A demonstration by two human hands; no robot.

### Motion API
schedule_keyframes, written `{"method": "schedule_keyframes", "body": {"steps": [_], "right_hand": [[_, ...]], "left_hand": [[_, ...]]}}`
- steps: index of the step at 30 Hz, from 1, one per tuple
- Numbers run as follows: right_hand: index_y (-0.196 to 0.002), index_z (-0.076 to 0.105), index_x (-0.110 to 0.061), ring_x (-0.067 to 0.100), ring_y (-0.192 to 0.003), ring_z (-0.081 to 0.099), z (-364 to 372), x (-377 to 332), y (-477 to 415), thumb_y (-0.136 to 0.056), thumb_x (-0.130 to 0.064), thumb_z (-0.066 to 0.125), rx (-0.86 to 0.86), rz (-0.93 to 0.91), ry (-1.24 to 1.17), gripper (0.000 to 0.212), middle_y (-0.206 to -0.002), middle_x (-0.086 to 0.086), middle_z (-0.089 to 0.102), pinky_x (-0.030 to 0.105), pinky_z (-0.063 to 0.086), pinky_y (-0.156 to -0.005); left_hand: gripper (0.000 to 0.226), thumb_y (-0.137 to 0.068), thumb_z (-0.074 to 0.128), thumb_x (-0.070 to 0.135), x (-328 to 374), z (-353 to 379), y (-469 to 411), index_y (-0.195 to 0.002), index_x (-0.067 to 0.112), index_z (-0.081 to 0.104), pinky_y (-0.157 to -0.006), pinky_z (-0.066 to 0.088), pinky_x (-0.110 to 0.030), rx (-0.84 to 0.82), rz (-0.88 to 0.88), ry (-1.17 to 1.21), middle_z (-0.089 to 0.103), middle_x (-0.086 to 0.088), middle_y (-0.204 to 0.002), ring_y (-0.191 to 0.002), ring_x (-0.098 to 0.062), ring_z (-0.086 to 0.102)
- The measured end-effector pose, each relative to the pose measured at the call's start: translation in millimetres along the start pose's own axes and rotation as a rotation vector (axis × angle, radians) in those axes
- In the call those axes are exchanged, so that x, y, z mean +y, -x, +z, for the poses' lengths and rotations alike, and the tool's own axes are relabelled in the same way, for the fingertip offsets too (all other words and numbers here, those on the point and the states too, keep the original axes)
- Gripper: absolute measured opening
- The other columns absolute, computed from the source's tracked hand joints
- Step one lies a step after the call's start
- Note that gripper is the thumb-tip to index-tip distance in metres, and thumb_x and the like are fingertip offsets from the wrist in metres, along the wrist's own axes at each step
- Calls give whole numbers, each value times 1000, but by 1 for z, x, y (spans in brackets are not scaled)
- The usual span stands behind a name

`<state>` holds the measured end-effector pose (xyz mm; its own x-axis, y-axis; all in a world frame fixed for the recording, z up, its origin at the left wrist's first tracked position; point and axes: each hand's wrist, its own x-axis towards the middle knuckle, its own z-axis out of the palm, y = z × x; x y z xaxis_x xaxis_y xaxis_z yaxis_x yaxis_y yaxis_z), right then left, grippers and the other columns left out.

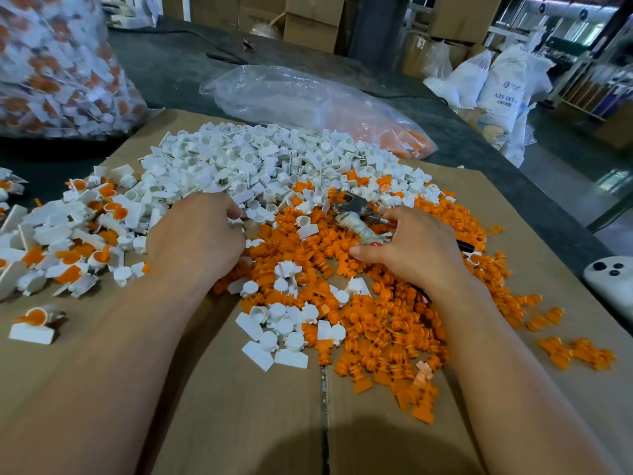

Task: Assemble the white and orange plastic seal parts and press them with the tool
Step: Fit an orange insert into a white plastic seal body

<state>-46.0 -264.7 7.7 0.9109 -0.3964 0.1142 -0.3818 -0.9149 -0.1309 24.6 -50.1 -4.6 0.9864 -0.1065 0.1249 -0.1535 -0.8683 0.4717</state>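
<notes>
Cardboard worktop (257, 423), tool (352, 210) (warehouse boxes (310, 29) behind)

smooth white plastic parts (239, 159) beyond the left hand (198, 234); dull metal tool (352, 207) by the right hand (411, 250); matt cardboard (257, 423) beneath.

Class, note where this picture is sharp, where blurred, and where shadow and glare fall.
Head view: sharp on the heap of white plastic seal parts; the large clear bag of assembled seals, far left, is blurred; a soft shadow darkens the brown cardboard sheet bottom centre; pale glare on the crumpled clear bag.
</notes>
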Motion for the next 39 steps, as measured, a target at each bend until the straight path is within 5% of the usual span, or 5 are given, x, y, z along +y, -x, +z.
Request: {"method": "schedule_keyframes", "body": {"steps": [8, 27, 31, 34, 39], "right_hand": [[-137, 40, -22, 23, -126, 41, 2, 3, -2, -67, -64, 65, -18, -14, -19, 85, -139, 2, 45, 39, 34, -96], [-143, 28, -19, 25, -132, 31, 8, 5, -4, -68, -70, 57, -102, -19, -59, 96, -146, 6, 34, 41, 31, -103], [-140, 34, -19, 24, -130, 34, 6, 5, -3, -70, -70, 54, -77, -10, -108, 89, -143, 5, 37, 40, 32, -102], [-133, 44, -19, 21, -121, 43, 1, 4, -2, -72, -68, 54, -20, -21, -124, 79, -132, 4, 47, 36, 37, -93], [-108, 63, -23, 13, -104, 48, -11, -9, 7, -78, -46, 63, 252, -204, -372, 38, -105, -7, 52, 24, 34, -83]], "left_hand": [[37, -84, 56, 6, -4, 2, -5, -117, 22, 63, -81, 49, -43, -32, 42, 9, 56, -11, -122, -108, -33, 53], [31, -87, 49, -1, -5, 5, -1, -103, 21, 64, -76, 51, -42, 29, 109, 118, 64, -4, -103, -94, -26, 58], [15, -93, 54, 11, 0, 0, 0, -99, 21, 64, -66, 40, -21, 169, 193, 396, 59, 3, -95, -75, -11, 53], [17, -90, 59, 11, 7, -5, 6, -93, 27, 60, -48, 46, -8, 61, 146, 763, 62, 6, -86, -64, -6, 63], [29, -82, 65, 1, 14, -10, 12, -95, 26, 64, -63, 51, -9, -117, 151, 1001, 61, 3, -85, -68, -6, 67]]}}
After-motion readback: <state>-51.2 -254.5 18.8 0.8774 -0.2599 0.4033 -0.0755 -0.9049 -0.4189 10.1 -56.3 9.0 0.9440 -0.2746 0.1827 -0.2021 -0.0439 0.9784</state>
